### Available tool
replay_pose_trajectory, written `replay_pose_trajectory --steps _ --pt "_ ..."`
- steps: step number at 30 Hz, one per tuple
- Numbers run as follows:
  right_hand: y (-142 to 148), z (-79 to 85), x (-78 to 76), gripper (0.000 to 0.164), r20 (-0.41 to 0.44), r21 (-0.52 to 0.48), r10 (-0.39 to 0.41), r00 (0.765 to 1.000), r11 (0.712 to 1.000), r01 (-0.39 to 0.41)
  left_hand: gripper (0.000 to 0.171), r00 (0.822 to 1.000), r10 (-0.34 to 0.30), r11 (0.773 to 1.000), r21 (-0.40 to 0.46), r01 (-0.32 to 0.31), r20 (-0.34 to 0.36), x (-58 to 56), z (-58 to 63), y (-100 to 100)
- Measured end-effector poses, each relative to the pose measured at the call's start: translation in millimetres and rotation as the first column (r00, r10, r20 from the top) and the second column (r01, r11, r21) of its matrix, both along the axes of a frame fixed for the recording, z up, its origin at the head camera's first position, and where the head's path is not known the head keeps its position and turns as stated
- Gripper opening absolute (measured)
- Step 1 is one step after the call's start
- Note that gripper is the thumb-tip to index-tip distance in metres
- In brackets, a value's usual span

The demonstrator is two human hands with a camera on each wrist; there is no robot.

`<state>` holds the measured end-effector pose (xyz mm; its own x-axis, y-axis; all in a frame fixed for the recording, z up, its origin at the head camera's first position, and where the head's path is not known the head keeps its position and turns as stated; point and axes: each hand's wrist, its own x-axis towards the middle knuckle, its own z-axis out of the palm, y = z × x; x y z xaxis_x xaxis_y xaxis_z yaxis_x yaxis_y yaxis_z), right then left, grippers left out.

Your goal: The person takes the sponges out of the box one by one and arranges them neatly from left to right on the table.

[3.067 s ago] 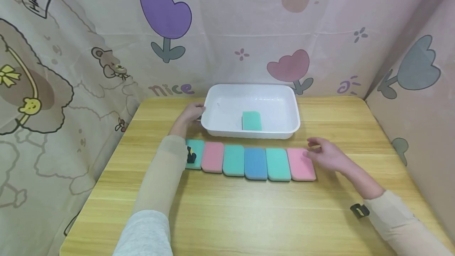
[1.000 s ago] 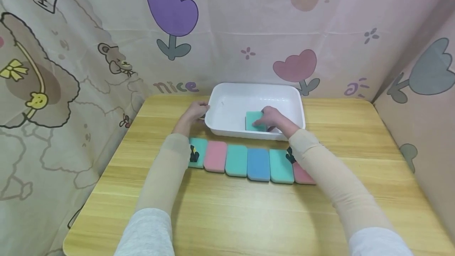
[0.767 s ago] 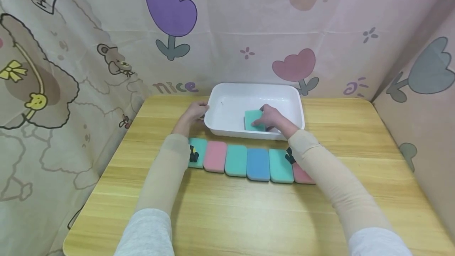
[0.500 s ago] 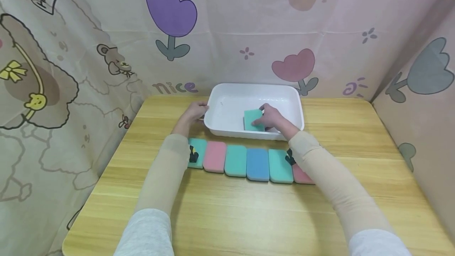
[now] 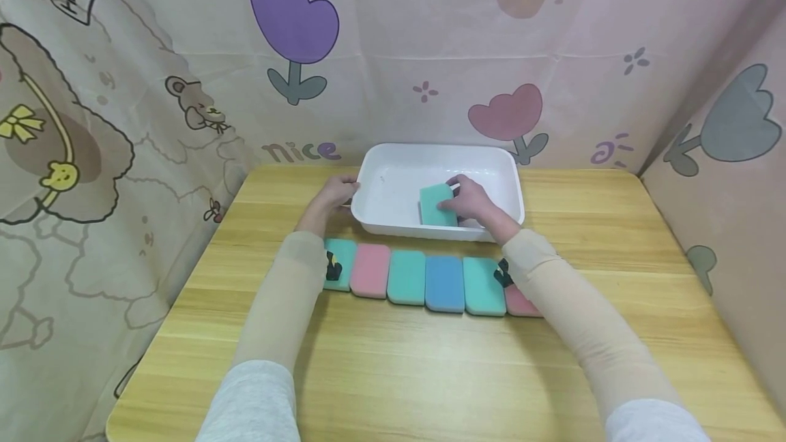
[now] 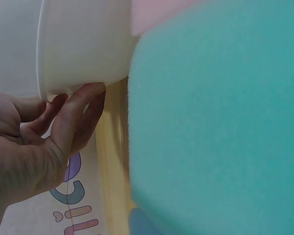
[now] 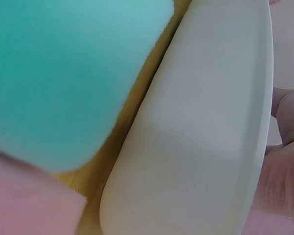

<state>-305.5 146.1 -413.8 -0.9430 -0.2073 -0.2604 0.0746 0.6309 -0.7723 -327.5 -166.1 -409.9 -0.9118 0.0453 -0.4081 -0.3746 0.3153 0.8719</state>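
Inside the white tub [image 5: 388, 191], my right hand [image 5: 471, 200] pinches a green sponge [image 5: 433, 207], thumb on its top face and fingers at its far right edge. That sponge is tilted, its far side raised. In the right wrist view the tub's wall hides the sponge and most of the hand's fingers. My left hand [image 5: 336, 194] holds the tub's left end; in the left wrist view its fingertips press the outer wall [image 6: 88, 54] below the rim and the thumb lies by the rim.
A row of sponges lies in front of the tub: green [image 5: 344, 254], pink [image 5: 370, 271], green [image 5: 406, 278], blue [image 5: 445, 284], green [image 5: 484, 295], and a pink one [image 5: 520, 302] partly under the right sleeve. A printed curtain [image 5: 393, 53] stands behind the wooden table [image 5: 381, 374].
My right hand has come from the row's right-end pink sponge into the tub and gripped the green sponge, whose far side has since risen. The left hand has stayed at the tub.
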Motion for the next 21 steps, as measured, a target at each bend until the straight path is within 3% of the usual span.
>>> replay_pose_trajectory --steps 12,21 --pt "10 5.7 5.0 0.066 -0.023 -0.135 -0.084 0.996 0.988 0.080 0.047 1.000 0.000 1.000 0.008 0.000 0.004 -0.4 -2.6 0" --pt "23 21.9 13.1 0.067 -0.034 -0.280 -0.148 0.988 0.951 0.132 0.047 1.000 -0.006 1.000 0.014 0.006 -0.003 -1.0 -3.0 0"
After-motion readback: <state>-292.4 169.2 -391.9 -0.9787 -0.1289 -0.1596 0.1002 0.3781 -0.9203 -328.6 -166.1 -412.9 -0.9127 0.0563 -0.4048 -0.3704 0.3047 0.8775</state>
